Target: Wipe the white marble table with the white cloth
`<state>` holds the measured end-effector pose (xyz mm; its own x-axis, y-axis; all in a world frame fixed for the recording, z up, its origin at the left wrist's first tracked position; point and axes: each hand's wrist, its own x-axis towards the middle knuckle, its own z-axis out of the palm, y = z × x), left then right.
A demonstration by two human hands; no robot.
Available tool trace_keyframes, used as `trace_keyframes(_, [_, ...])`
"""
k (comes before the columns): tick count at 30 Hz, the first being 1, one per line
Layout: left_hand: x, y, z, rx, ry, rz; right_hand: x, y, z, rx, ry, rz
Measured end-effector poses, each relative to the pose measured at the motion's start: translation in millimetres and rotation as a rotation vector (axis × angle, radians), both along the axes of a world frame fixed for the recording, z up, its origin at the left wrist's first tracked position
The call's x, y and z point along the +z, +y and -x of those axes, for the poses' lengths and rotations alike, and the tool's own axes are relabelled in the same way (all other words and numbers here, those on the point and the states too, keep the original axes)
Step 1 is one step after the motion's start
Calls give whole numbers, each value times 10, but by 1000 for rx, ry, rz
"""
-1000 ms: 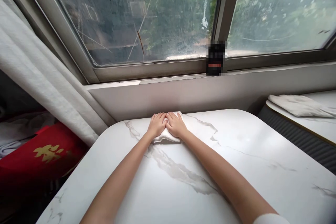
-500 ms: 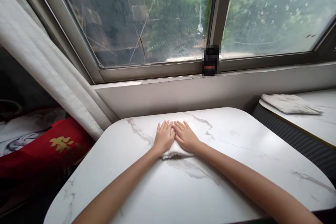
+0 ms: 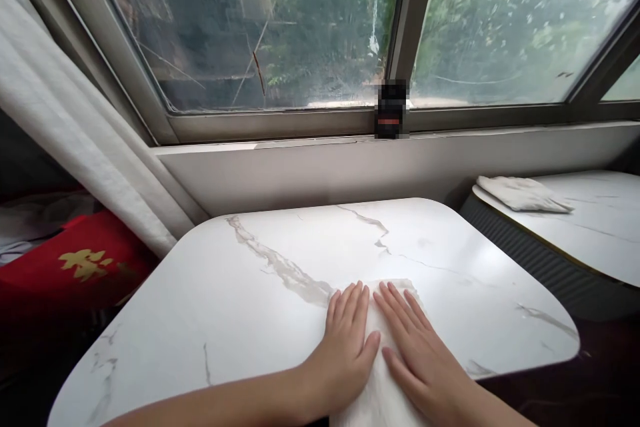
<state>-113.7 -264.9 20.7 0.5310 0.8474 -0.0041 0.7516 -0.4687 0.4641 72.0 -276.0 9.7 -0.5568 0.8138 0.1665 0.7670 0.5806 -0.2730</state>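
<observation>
A white cloth (image 3: 381, 393) lies on the white marbled tabletop (image 3: 250, 320), close to its near edge. My left hand (image 3: 345, 350) rests flat on the left part of the cloth, its fingers stretched forward and its thumb out to the side. Beside it, my right hand (image 3: 423, 353) presses flat on the right part, with its fingers slightly spread. A strip of cloth shows between the two hands and past the right fingertips. The rest of it is hidden under my palms.
Beyond the table is a low wall under a window with a grey frame (image 3: 275, 127). A folded white cloth (image 3: 523, 194) lies on another marbled table (image 3: 600, 233) at the right. A light curtain (image 3: 85, 127) and red fabric with gold lettering (image 3: 115, 240) are at the left.
Both hands have come back from the far part of the tabletop toward me and a little right, with the cloth under them. The view has shifted slightly right.
</observation>
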Motion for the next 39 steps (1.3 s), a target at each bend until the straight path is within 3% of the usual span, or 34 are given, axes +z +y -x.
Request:
trace_keyframes(4, [-66, 463, -64, 57, 65, -139, -13, 495, 82, -115, -3, 107])
trace_keyframes(8, [-127, 1202, -98, 136, 106, -269, -19, 1298, 207, -172, -4, 67])
trace_keyframes(13, [-159, 2063, -130, 194, 150, -310, -21, 2180, 256, -151, -24, -18])
trace_keyframes(16, [-173, 2383, -195, 222, 155, -330, -28, 2503, 199, -149, -12, -42])
trace_keyframes(20, [-196, 2579, -302, 240, 153, -360, -41, 2703, 90, -143, 2, -55])
trace_keyframes(24, [-201, 2558, -380, 258, 150, -367, -52, 2678, 15, -130, -5, -78])
trace_keyframes(28, [-179, 2300, -509, 237, 129, -357, -67, 2430, -119, -121, -49, -113])
trace_keyframes(33, [-148, 1612, -808, 191, 119, -332, -64, 1743, -456, -84, -49, -129])
trace_keyframes(39, [-59, 661, -1095, -11, 106, -271, -30, 642, -825, -111, -59, -125])
